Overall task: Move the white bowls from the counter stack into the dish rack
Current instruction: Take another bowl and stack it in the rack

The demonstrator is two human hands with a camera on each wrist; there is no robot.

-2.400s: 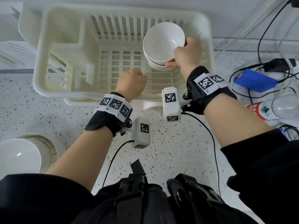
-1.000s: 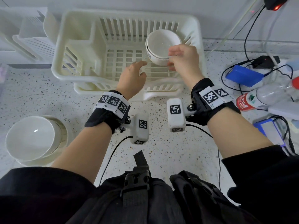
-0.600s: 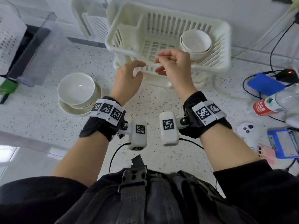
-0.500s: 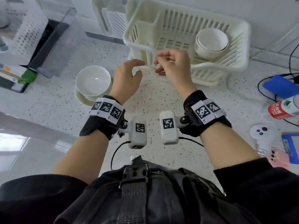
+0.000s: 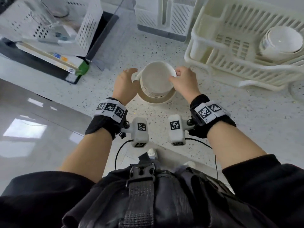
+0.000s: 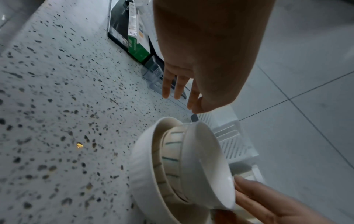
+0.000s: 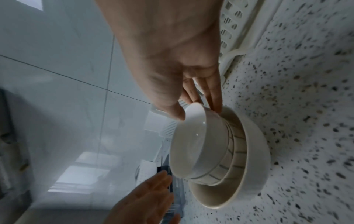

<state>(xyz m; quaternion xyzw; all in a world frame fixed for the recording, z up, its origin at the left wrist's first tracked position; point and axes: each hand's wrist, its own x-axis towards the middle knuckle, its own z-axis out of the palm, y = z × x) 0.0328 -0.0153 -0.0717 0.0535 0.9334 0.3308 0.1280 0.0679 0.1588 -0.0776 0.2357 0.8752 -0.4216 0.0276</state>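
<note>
On the speckled counter stands a stack: a plain white bowl [image 5: 157, 76] [image 6: 203, 159] [image 7: 191, 144] on top, nested in a striped bowl [image 7: 228, 160], which sits in a wider cream bowl [image 5: 158, 99] [image 7: 254, 151]. My right hand [image 5: 174, 76] [image 7: 200, 111] pinches the top bowl's right rim, thumb inside and fingers outside. Just left of the stack my left hand [image 5: 130, 76] [image 6: 180, 97] hovers with straight fingers, apart from the bowl. The cream dish rack [image 5: 222, 66] is at the upper right, with two nested white bowls [image 5: 282, 41] leaning in its far end.
A white perforated organiser [image 5: 49, 22], a clear plastic box [image 5: 111, 38] and flat packets with a green end [image 5: 82, 69] crowd the counter's upper left. Another white slatted rack [image 5: 164, 14] stands behind. The counter edge drops to a tiled floor [image 5: 32, 129] on the left.
The view swung left from the rack to the stack. Both hands left the rack's front and came down either side of the stack; my right hand took the top bowl's rim.
</note>
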